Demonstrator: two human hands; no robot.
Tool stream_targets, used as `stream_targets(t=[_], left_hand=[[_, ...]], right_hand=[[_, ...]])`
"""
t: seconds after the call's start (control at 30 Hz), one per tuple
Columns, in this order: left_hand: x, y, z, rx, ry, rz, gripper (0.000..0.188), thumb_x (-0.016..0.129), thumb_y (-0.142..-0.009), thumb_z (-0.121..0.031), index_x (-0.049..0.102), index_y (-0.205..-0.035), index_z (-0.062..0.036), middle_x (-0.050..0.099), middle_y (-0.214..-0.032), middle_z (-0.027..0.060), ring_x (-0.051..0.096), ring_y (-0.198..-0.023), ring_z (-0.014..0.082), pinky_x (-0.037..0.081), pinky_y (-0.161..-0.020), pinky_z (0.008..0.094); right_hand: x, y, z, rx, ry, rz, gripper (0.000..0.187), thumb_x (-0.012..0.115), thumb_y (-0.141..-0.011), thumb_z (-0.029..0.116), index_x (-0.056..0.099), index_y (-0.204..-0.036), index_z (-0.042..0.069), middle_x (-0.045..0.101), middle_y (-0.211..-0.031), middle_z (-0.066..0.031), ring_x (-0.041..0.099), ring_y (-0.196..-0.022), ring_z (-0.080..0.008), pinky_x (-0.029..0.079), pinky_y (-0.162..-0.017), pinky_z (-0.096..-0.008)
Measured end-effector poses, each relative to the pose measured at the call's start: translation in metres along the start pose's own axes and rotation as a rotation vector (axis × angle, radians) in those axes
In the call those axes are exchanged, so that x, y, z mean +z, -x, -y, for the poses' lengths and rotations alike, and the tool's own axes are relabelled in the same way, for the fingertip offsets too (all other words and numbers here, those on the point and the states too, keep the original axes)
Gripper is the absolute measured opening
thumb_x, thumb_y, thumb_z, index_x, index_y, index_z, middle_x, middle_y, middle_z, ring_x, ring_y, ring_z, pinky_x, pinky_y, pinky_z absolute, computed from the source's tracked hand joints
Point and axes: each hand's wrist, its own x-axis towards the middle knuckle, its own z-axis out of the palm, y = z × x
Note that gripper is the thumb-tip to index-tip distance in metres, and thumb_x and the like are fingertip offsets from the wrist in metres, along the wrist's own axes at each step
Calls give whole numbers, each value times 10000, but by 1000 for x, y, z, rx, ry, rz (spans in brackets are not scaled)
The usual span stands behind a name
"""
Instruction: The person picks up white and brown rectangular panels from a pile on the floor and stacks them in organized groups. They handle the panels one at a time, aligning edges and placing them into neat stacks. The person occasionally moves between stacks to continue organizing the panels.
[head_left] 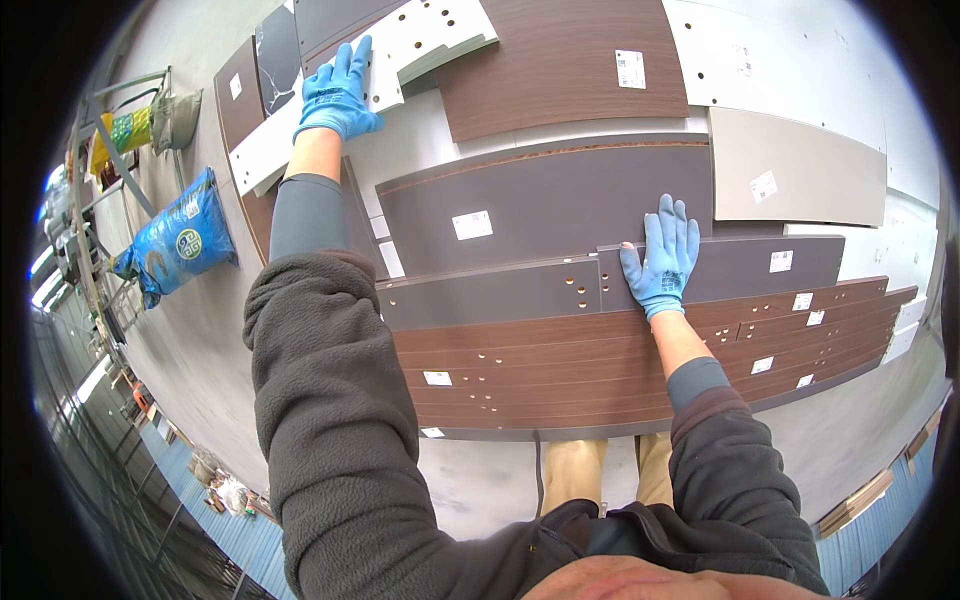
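Note:
My left hand (pixel 338 98), in a light blue work glove, reaches far out at the upper left. Its fingers are stretched and lie on a long white panel (pixel 262 150) drilled with holes. Beside it, another white drilled panel (pixel 425 35) lies on the stack. My right hand (pixel 665 255), gloved alike, rests flat with fingers extended on a dark grey narrow panel (pixel 740 262). Next to that one, a second dark grey drilled strip (pixel 480 298) lies end to end. Behind them is a wider dark grey panel (pixel 590 205) with a white label.
Several brown wood-grain strips (pixel 530 375) lie nearest my legs. A brown panel (pixel 560 65) and a beige panel (pixel 800 170) are farther off, with white boards (pixel 790 55) at the right. A blue bag (pixel 185 240) and a metal frame (pixel 120 165) stand on the left.

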Motion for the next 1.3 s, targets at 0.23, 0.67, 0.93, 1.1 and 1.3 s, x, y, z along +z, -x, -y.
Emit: stream_targets(t=[0.23,0.67,0.93,1.1,1.3], left_hand=[[10,-26,-5,-40,-20,-188,1327,908,-620,-499,235,-1688,-90,265,-1727,237,293,-1582,430,280,-1289,537],[69,-56,29,269,246,-405,1226,941,-643,-419,337,-1621,8,440,-1577,269,450,-1456,440,383,-1227,489],[50,-32,-4,217,320,-341,1206,898,-682,-302,263,-1663,-6,468,-1540,279,506,-1398,466,428,-1193,489],[36,35,-82,577,213,-649,1023,846,-711,-354,432,-1540,77,609,-1311,278,623,-1184,443,507,-1051,507],[29,114,-186,481,246,-265,1147,832,-600,-348,361,-1593,-21,543,-1185,190,592,-1045,384,479,-903,502]], right_hand=[[-1,-2,-5,4,0,14,551,676,-932,477,666,-1259,34,501,-1622,-208,413,-1538,-405,243,-1277,-601],[-16,-4,-7,75,-43,96,578,738,-871,497,666,-1262,78,485,-1618,-173,390,-1538,-382,235,-1279,-601],[-18,-5,-6,58,-30,48,538,744,-854,448,666,-1231,72,520,-1583,-201,452,-1496,-417,276,-1255,-614],[-10,-4,-7,75,-38,83,571,792,-816,440,667,-1242,81,467,-1642,-171,384,-1551,-376,243,-1268,-624],[-4,-6,-7,24,-29,5,556,759,-829,448,688,-1226,65,533,-1590,-194,447,-1505,-404,269,-1254,-613]])
